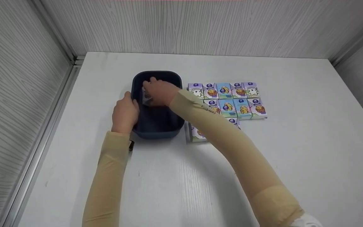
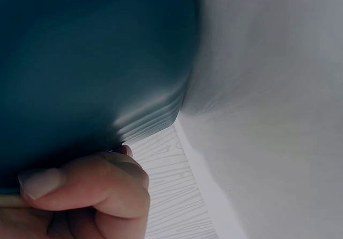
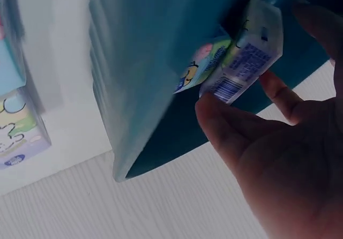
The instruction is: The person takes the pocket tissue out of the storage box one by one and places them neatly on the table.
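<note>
A dark blue plastic bin (image 1: 158, 136) stands on the white table. At its left side my left hand (image 1: 125, 113) grips the rim; in the left wrist view the fingers (image 2: 107, 188) curl at the edge of the bin's wall (image 2: 96, 62). My right hand (image 1: 160, 91) reaches inside the bin. Between its thumb and fingers, the right wrist view shows a small tissue pack (image 3: 244, 70) with a barcode, tilted on its edge. Another tissue pack (image 3: 206, 62) with a cartoon print lies beside it in the bin. The bin's floor is partly hidden by the hand.
Right of the bin, several cartoon-printed tissue packs (image 1: 227, 107) lie in rows, the nearest row partly under my right forearm. Panels with a wood-grain print (image 1: 181, 28) enclose the table at the back and sides.
</note>
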